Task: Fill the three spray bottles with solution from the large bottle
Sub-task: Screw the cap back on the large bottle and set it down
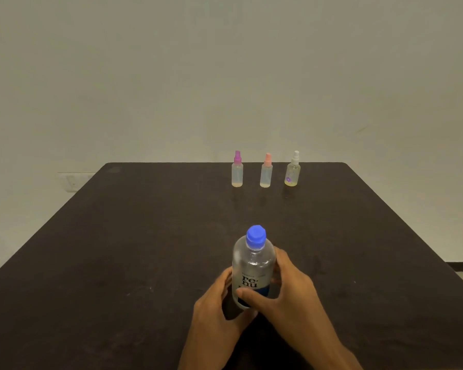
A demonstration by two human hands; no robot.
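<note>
A: Where's the big bottle (253,268)?

B: Lower centre of the frame, upright on the dark table (118,249). Both hands are wrapped round its lower body: the left hand (214,308) from the left, and the right hand (286,289) from the right with its thumb across the label.

A: How will it handle?

B: Clear, smooth plastic, so probably slick and a bit squeezable. How full it is I can't tell, so I can't judge its weight. Gripping low on the label looks sound; the blue cap (256,236) is still on and has to come off.

A: And the sprayers?

B: Upper centre, in a row at the far edge, well apart from the hands: purple-top (237,170), pink-top (266,172), white-top (292,170). All are capped, light and tippy-looking, with only a pale trace at the bottom.
</note>
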